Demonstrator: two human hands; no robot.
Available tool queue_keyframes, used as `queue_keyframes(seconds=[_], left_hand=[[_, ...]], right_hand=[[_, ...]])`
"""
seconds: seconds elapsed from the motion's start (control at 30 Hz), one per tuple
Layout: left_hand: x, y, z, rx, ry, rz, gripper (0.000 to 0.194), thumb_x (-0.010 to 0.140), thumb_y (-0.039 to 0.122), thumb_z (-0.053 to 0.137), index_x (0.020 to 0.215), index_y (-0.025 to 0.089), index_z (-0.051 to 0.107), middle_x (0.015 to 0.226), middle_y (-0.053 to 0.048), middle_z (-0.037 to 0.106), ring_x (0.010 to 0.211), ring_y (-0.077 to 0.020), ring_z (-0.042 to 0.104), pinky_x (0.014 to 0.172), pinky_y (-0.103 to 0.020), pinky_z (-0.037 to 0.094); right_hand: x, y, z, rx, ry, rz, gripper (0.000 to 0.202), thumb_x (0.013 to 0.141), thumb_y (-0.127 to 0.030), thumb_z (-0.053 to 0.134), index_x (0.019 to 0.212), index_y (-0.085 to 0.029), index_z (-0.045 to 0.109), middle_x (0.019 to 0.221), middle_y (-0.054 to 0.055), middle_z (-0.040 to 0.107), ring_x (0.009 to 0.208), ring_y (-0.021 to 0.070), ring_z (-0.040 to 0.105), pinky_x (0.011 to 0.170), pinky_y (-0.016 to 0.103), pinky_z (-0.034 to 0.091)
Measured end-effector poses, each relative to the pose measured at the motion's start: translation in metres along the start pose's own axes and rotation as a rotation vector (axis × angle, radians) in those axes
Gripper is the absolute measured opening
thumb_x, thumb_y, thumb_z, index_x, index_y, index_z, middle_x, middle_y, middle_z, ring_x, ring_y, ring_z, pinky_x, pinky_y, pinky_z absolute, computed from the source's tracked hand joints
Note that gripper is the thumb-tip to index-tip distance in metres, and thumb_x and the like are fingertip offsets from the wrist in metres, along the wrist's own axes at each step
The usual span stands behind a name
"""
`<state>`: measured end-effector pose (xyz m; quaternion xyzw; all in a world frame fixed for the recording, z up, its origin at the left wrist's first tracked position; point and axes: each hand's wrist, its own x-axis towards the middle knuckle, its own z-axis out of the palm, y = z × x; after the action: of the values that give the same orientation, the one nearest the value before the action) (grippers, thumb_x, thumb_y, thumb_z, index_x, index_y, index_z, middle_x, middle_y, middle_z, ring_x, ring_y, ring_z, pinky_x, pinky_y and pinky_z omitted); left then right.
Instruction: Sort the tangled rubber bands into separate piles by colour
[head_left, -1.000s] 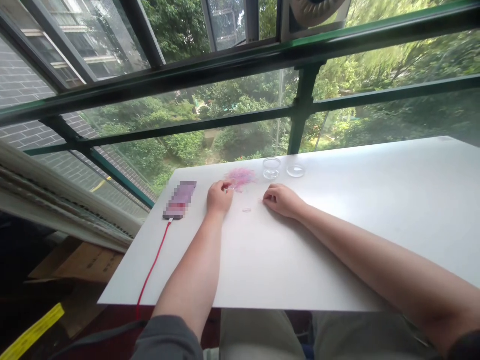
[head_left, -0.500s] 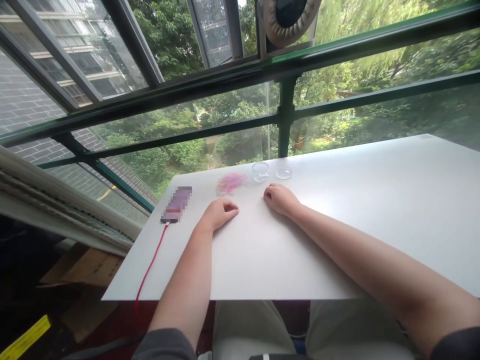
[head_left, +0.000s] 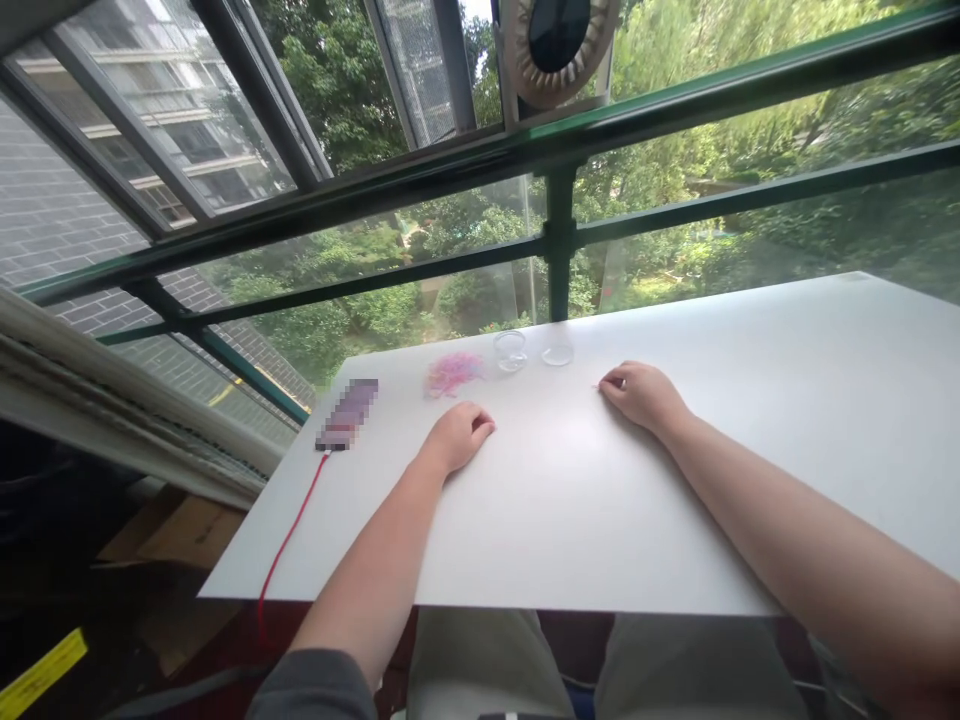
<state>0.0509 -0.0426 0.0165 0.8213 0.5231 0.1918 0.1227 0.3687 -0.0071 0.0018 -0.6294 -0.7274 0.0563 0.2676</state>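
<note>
A loose pile of thin pink and purple strands (head_left: 452, 375) lies toward the far edge of the white table (head_left: 555, 530). Beside it stand a clear round container (head_left: 510, 352) and, to the right, a clear shallow lid-like disc (head_left: 557, 355). My left hand (head_left: 461, 438) rests on the table just in front of the pile, its fingers curled closed; what they hold, if anything, is hidden. My right hand (head_left: 643, 395) is closed in a pinch to the right of the disc. A tiny pale pinkish tip shows at its fingertips, too small to name.
A phone-like, blurred-out device (head_left: 347, 415) lies at the table's left with a red cable (head_left: 296, 525) running over the front edge. Window rails (head_left: 556, 240) stand behind the table. Cardboard (head_left: 191, 530) is on the floor at left.
My right hand has moved right, away from the container and disc. My left hand has shifted slightly right. The view has turned a little.
</note>
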Motion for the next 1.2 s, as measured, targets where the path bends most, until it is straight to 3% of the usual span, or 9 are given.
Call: queue_keyframes(seconds=[0.13,0.23,0.37,0.53,0.73,0.83,1.0,1.2], left_hand=[[0.016,0.026,0.018,-0.015,-0.024,0.102,0.014,0.083,0.026,0.053,0.081,0.017,0.064,0.084,-0.006,0.062,0.079,-0.0170,0.056,0.075,-0.030,0.045],[0.033,0.044,0.031,-0.043,-0.029,0.162,0.014,0.083,0.027,0.053,0.082,0.018,0.064,0.084,-0.006,0.062,0.080,-0.0175,0.056,0.077,-0.030,0.045],[0.054,0.061,0.043,-0.069,-0.007,0.150,0.016,0.083,0.028,0.052,0.083,0.018,0.065,0.085,-0.006,0.063,0.081,-0.0180,0.057,0.076,-0.030,0.046],[0.063,0.057,0.043,-0.074,0.045,0.030,0.017,0.082,0.029,0.053,0.083,0.018,0.066,0.084,-0.005,0.065,0.079,-0.0179,0.059,0.074,-0.030,0.046],[0.058,0.048,0.036,-0.128,0.078,-0.021,0.024,0.085,0.031,0.047,0.086,0.019,0.069,0.088,-0.004,0.068,0.084,-0.0180,0.061,0.079,-0.030,0.046],[0.054,0.048,0.033,-0.177,0.075,-0.032,0.026,0.085,0.029,0.046,0.091,0.018,0.069,0.093,-0.005,0.069,0.087,-0.0177,0.061,0.083,-0.029,0.047],[0.053,0.050,0.032,-0.136,0.062,-0.029,0.021,0.076,0.029,0.059,0.091,0.018,0.069,0.090,-0.005,0.067,0.081,-0.0174,0.061,0.078,-0.028,0.048],[0.068,0.058,0.043,-0.059,0.032,0.076,0.019,0.082,0.025,0.052,0.085,0.020,0.070,0.084,-0.005,0.064,0.080,-0.0181,0.058,0.078,-0.030,0.047]], right_hand=[[0.004,0.000,-0.001,0.151,0.013,0.069,0.027,0.079,-0.032,0.050,0.076,-0.017,0.073,0.079,0.006,0.068,0.070,0.0165,0.057,0.065,0.026,0.039],[0.007,0.003,-0.005,0.316,0.023,0.156,0.030,0.078,-0.031,0.047,0.078,-0.016,0.073,0.065,0.004,0.066,0.061,0.0150,0.055,0.060,0.025,0.038],[0.010,0.010,-0.008,0.428,0.087,0.205,0.033,0.078,-0.029,0.042,0.081,-0.013,0.071,0.056,0.001,0.060,0.051,0.0125,0.048,0.054,0.024,0.036],[0.008,0.010,-0.009,0.426,0.058,0.174,0.030,0.079,-0.027,0.045,0.085,-0.013,0.070,0.066,0.003,0.063,0.056,0.0122,0.051,0.058,0.024,0.039],[0.004,0.000,-0.009,0.181,-0.117,-0.048,0.018,0.070,-0.033,0.065,0.080,-0.020,0.071,0.085,0.003,0.063,0.073,0.0139,0.056,0.069,0.024,0.041],[0.005,-0.002,-0.007,0.081,-0.117,-0.019,0.013,0.074,-0.029,0.061,0.074,-0.019,0.069,0.084,0.004,0.063,0.072,0.0141,0.056,0.070,0.024,0.041],[0.004,-0.003,-0.008,-0.072,-0.059,0.103,0.015,0.077,-0.027,0.055,0.074,-0.018,0.066,0.082,0.007,0.065,0.074,0.0176,0.056,0.065,0.027,0.039],[0.001,0.000,-0.012,-0.079,-0.033,0.225,0.015,0.075,-0.028,0.053,0.077,-0.019,0.064,0.082,0.008,0.067,0.072,0.0200,0.057,0.062,0.028,0.038]])
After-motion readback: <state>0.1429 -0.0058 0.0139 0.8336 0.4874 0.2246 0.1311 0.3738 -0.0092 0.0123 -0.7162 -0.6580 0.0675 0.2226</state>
